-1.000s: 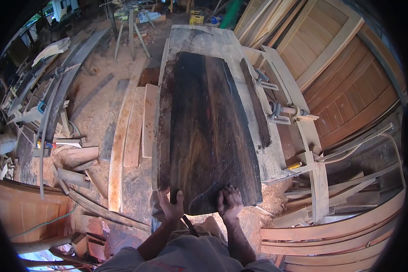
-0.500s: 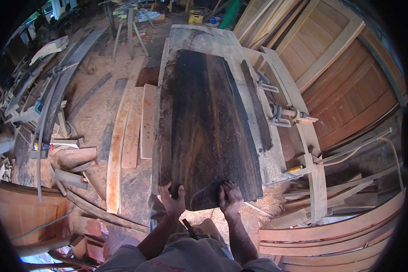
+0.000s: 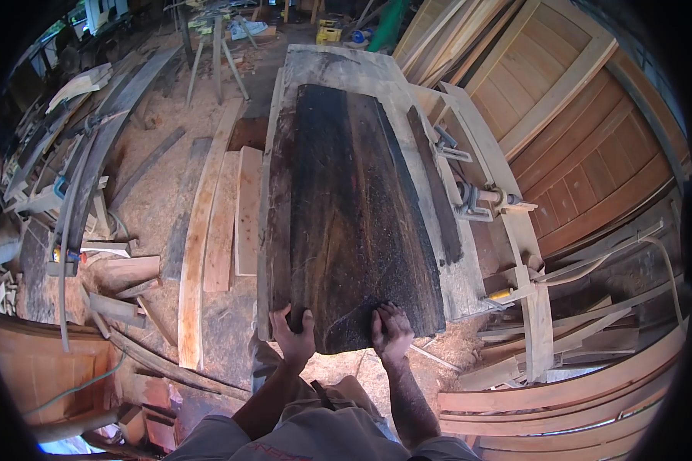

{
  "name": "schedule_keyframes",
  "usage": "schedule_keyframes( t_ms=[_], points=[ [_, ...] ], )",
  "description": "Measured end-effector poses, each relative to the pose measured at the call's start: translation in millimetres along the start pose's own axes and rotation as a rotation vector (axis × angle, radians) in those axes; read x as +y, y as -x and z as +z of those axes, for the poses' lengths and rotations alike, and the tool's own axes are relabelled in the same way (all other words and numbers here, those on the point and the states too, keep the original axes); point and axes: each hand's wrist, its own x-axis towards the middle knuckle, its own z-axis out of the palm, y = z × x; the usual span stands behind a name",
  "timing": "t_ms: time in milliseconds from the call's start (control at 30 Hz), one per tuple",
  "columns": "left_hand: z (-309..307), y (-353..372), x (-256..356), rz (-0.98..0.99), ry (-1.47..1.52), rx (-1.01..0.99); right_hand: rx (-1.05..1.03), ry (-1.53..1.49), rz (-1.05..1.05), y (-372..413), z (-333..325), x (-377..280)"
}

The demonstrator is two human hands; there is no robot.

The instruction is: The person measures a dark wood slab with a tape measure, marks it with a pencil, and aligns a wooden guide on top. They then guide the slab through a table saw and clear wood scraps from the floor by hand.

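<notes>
A broad, dark, rough-faced wooden slab (image 3: 354,215) lies lengthwise in front of me on a pale workbench top (image 3: 327,60). Its near end reaches close to my waist. My left hand (image 3: 294,338) is closed on the near left corner, its thumb apart from the fingers and beside the slab's edge. At the near edge, further right, my right hand (image 3: 392,334) has its fingers curled over the slab. A narrow dark strip of wood (image 3: 282,192) runs along the slab's left side. Another dark strip (image 3: 436,184) lies on the bench to its right.
Clamps (image 3: 473,203) sit along the bench's right side. Panelled wooden doors (image 3: 584,146) lean at the right, above stacked boards (image 3: 561,399). Long planks (image 3: 200,269) lie left of the bench over a sawdust-strewn floor (image 3: 150,200). A trestle (image 3: 219,65) stands at the back left.
My view has shifted slightly. Both hands stay at the slab's near edge, and the slab shows no clear movement on the bench.
</notes>
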Motion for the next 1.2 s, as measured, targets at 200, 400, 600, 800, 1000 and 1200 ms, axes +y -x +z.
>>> schedule_keyframes(
  t_ms=[200,400,600,800,1000,1200],
  points=[
    [10,-12,-8,0.014,-0.022,-0.004,0.004,-0.011,-0.010,-11,10,6],
    [18,-22,-14,-0.043,0.017,-0.030,0.001,-0.010,-0.009,-23,17,9],
    [25,-34,-15,-0.023,0.032,-0.015,0.008,0.008,0.013,-33,23,11],
    [36,-51,-14,-0.006,0.021,0.012,-0.006,0.006,0.072,-45,33,15],
    [36,-54,-11,0.027,0.034,0.031,0.000,0.004,-0.017,-52,37,4],
    [37,-51,-11,-0.040,0.038,0.002,-0.004,-0.053,-0.052,-53,41,10]
  ],
)
